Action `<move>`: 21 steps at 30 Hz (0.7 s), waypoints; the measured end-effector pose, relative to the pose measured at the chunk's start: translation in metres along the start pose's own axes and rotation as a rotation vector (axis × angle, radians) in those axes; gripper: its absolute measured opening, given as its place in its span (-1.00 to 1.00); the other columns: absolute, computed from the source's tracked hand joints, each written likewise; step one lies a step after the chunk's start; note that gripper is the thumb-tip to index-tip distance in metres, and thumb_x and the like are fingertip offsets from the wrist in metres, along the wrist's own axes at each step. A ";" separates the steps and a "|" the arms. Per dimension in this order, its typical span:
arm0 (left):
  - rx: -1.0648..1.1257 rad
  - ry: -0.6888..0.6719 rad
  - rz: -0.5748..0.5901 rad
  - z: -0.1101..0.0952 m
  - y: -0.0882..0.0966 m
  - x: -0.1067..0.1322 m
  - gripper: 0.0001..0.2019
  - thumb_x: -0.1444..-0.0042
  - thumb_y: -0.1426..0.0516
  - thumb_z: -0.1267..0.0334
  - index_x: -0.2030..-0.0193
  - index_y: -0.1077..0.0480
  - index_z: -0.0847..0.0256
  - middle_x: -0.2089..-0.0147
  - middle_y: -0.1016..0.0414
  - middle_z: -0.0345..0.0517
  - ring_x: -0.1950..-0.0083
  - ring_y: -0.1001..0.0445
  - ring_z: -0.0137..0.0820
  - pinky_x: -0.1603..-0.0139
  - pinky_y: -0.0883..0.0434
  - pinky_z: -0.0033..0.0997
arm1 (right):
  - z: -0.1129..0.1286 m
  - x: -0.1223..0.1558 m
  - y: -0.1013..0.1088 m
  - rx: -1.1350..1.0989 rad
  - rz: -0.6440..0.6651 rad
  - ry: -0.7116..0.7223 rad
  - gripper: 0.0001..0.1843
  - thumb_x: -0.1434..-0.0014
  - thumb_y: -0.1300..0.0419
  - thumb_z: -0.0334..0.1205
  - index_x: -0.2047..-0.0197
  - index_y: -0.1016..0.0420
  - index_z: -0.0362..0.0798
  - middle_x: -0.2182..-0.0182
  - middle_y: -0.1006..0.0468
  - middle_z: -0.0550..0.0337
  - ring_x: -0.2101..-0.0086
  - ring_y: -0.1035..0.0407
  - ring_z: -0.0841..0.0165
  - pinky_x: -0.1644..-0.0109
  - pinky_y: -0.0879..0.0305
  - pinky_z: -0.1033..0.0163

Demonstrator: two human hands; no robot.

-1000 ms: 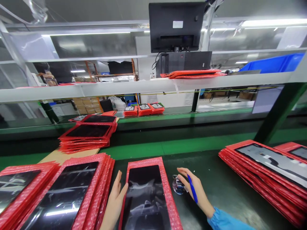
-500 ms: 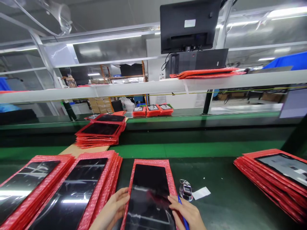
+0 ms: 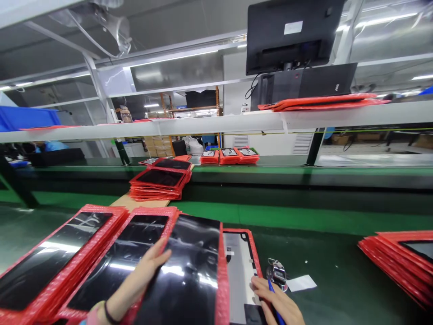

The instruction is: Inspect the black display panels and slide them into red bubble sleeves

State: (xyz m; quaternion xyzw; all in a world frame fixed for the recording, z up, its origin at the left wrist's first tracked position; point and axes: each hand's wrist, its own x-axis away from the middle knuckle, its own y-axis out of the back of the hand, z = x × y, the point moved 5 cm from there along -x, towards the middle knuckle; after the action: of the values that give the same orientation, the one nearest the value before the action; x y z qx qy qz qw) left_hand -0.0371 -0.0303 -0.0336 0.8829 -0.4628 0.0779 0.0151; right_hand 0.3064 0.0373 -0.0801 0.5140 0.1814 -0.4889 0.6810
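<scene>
My left hand (image 3: 153,259) grips the left edge of a glossy black screen panel (image 3: 189,253), thumb on the front face. Red bubble wrap shows along that panel's right edge, and it is tilted up off the bench. Beside it, partly covered, lies a panel with a grey-white back (image 3: 237,266) on red bubble wrap. My right hand (image 3: 275,300) rests at this panel's right edge with a blue pen (image 3: 273,289) held in its fingers. Just beyond those fingers are a small metal tally counter (image 3: 278,274) and a white paper slip (image 3: 301,283).
Stacks of black panels in red bubble wrap (image 3: 84,237) stand at the left, and another stack (image 3: 395,262) is at the right. Farther back, more wrapped panels (image 3: 158,185) lie on a board. A white shelf (image 3: 203,123) crosses above, carrying a monitor (image 3: 291,38).
My left hand has lifted the black panel and moved it left, uncovering the grey-backed panel. My right hand stays near the panel's right edge with the pen. The view has shifted left.
</scene>
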 end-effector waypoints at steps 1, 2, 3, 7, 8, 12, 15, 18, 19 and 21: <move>-0.020 -0.001 -0.025 -0.010 0.019 -0.005 -0.52 0.23 -0.38 0.14 0.10 -0.48 0.18 -0.14 -0.48 0.07 -0.34 -0.18 -0.01 -0.37 0.01 -0.02 | -0.002 0.002 -0.001 -0.007 0.006 -0.021 -0.69 -0.13 -0.17 -0.42 0.10 -0.57 0.08 0.10 -0.64 0.07 0.12 -0.55 0.14 0.06 -0.53 0.20; -0.040 0.001 -0.052 -0.021 0.039 -0.010 -0.50 0.23 -0.38 0.15 0.09 -0.47 0.18 -0.09 -0.52 0.04 -0.31 -0.24 -0.02 -0.36 -0.04 -0.05 | -0.005 0.004 -0.003 -0.022 0.014 -0.047 -0.70 -0.13 -0.17 -0.40 0.11 -0.58 0.08 0.09 -0.63 0.08 0.11 -0.54 0.14 0.03 -0.51 0.19; -0.058 -0.007 -0.087 -0.030 0.060 -0.016 -0.52 0.20 -0.37 0.14 0.08 -0.46 0.16 -0.07 -0.53 0.00 -0.31 -0.24 -0.07 -0.36 -0.06 -0.10 | -0.008 0.007 -0.005 -0.043 0.014 -0.076 -0.71 -0.14 -0.17 -0.38 0.10 -0.58 0.09 0.09 -0.63 0.09 0.10 -0.54 0.14 0.00 -0.50 0.18; -0.125 0.037 -0.229 -0.044 0.131 -0.036 -0.63 0.23 -0.35 0.23 0.21 -0.43 0.15 0.24 -0.63 -0.15 -0.34 -0.17 -0.05 -0.34 -0.07 -0.11 | -0.017 0.013 -0.014 -0.215 0.020 -0.303 -0.74 -0.26 -0.08 -0.17 0.13 -0.61 0.11 0.06 -0.62 0.07 0.08 -0.53 0.13 -0.02 -0.47 0.15; -0.137 0.058 -0.257 -0.042 0.144 -0.041 -0.70 0.19 -0.31 0.25 0.25 -0.40 0.14 0.36 -0.62 -0.22 -0.34 -0.16 -0.05 -0.33 -0.08 -0.11 | -0.019 0.013 -0.016 -0.289 0.009 -0.391 -0.69 -0.29 -0.04 -0.08 0.13 -0.60 0.09 0.09 -0.63 0.04 0.09 -0.53 0.12 -0.01 -0.47 0.12; -0.277 -0.014 -0.327 -0.038 0.167 -0.058 -0.89 0.01 -0.13 0.22 0.29 -0.33 0.07 0.53 -0.51 -0.39 -0.37 -0.11 -0.14 -0.35 0.00 -0.13 | -0.016 0.003 -0.024 -0.580 -0.083 -0.690 -0.37 -0.25 0.18 0.31 0.00 -0.38 0.01 0.40 -0.66 0.03 0.36 -0.57 0.17 0.25 -0.49 0.11; -0.508 -0.197 -0.331 -0.059 0.151 -0.057 -0.87 0.07 -0.17 0.30 0.32 -0.34 0.07 0.38 -0.51 -0.37 -0.37 -0.10 -0.12 -0.36 0.07 -0.17 | -0.006 -0.007 -0.028 -0.560 -0.039 -0.759 -0.51 -0.26 0.11 0.26 0.23 -0.34 0.02 0.53 -0.55 0.20 0.56 -0.42 0.33 0.51 -0.29 0.30; -0.594 -0.310 -0.294 -0.084 0.103 -0.026 -0.80 0.10 -0.23 0.27 0.28 -0.38 0.09 0.13 -0.46 -0.31 -0.33 -0.13 -0.12 -0.35 0.07 -0.26 | 0.000 -0.011 -0.030 -0.437 0.007 -0.757 -0.67 -0.17 -0.17 0.02 0.49 -0.31 -0.02 0.57 -0.45 0.27 0.53 -0.34 0.37 0.44 -0.21 0.33; -0.613 -0.342 -0.233 -0.089 0.080 -0.008 -0.78 0.03 -0.21 0.18 0.20 -0.40 0.08 0.09 -0.47 -0.29 -0.18 -0.30 -0.15 -0.28 -0.08 -0.27 | 0.001 -0.010 -0.030 -0.389 0.011 -0.755 -0.68 -0.11 -0.22 -0.04 0.54 -0.29 -0.02 0.60 -0.40 0.29 0.52 -0.31 0.37 0.43 -0.17 0.32; -0.533 -0.386 -0.045 -0.087 0.033 0.034 -0.76 0.06 -0.23 0.04 0.26 -0.47 0.07 0.23 -0.53 -0.26 0.09 -0.44 -0.23 0.00 -0.30 -0.44 | 0.000 -0.009 -0.032 -0.292 0.003 -0.749 -0.66 -0.03 -0.23 -0.12 0.61 -0.18 -0.01 0.66 -0.27 0.33 0.56 -0.20 0.39 0.46 -0.07 0.31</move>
State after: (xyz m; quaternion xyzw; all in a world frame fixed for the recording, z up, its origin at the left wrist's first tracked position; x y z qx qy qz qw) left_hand -0.0555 -0.0683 0.0559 0.8563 -0.4417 -0.2151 0.1591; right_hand 0.2754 0.0417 -0.0898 0.1984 -0.0129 -0.6107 0.7665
